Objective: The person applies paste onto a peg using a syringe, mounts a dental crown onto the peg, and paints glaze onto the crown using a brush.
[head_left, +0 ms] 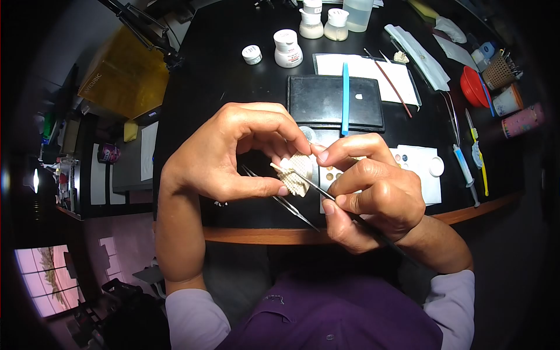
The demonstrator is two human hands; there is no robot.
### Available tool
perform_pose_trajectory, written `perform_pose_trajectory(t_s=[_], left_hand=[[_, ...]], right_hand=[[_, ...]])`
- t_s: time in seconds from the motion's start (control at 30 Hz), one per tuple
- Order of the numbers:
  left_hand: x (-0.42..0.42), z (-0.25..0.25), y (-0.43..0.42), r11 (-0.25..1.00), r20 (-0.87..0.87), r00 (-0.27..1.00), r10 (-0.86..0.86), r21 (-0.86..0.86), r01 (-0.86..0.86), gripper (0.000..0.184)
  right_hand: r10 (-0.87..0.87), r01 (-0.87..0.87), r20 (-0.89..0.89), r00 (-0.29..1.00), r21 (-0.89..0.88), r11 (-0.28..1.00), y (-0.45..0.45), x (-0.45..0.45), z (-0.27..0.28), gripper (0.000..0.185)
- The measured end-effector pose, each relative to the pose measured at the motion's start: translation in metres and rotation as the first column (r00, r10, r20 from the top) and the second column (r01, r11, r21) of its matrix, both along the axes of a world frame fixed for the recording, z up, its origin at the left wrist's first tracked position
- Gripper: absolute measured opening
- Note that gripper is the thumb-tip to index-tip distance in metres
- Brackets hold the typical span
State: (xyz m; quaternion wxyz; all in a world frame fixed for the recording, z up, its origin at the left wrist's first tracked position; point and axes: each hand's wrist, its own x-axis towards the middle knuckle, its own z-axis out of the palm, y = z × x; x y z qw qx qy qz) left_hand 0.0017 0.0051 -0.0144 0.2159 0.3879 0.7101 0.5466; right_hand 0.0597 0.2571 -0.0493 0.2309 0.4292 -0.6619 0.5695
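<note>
My left hand [233,151] is closed around the edge of a pale honeycomb firing tray [297,182], with the thumb on its near edge and the fingers behind. A small whitish piece sits by the fingers on the tray, too small to make out. In my right hand [376,195] a thin dark-handled brush [324,192] is pinched, its tip over the tray's face. That hand's index finger reaches toward the left fingertips. Below the tray lies a pair of metal tweezers [291,211], close to the table's front edge.
A black palette box [315,99] with a blue strip [345,96] across it lies behind my hands. White jars [287,49] stand farther back. To the right are a white palette sheet [429,186], a syringe [465,169] and a red bowl [471,87].
</note>
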Motion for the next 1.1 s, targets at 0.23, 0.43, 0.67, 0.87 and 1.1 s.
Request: perform_pose_trajectory(t_s=[0.23,0.43,0.67,0.87,1.1], left_hand=[[0.000,0.001,0.000,1.000,0.019,1.000,0.003,-0.001,-0.003,0.046],[-0.003,0.005,-0.013,0.989,-0.105,0.990,0.095,-0.103,-0.106,0.047],[-0.004,0.008,-0.018,0.971,-0.147,0.981,0.129,-0.184,-0.156,0.045],[-0.002,0.009,-0.017,0.966,-0.173,0.974,0.145,-0.190,-0.178,0.045],[-0.002,0.005,-0.016,0.971,-0.203,0.969,0.140,-0.162,-0.174,0.045]], right_hand=[[0.060,-0.057,0.040,0.997,-0.069,0.996,0.004,-0.002,-0.001,0.020],[-0.193,0.213,0.359,0.913,-0.016,0.977,0.016,-0.015,0.001,0.014],[-0.335,0.275,0.317,0.887,0.221,0.936,0.010,-0.031,-0.002,0.006],[-0.383,0.323,0.086,0.920,0.388,0.863,0.002,-0.035,-0.004,0.009],[-0.385,0.321,0.073,0.920,0.424,0.847,-0.002,-0.033,-0.004,0.009]])
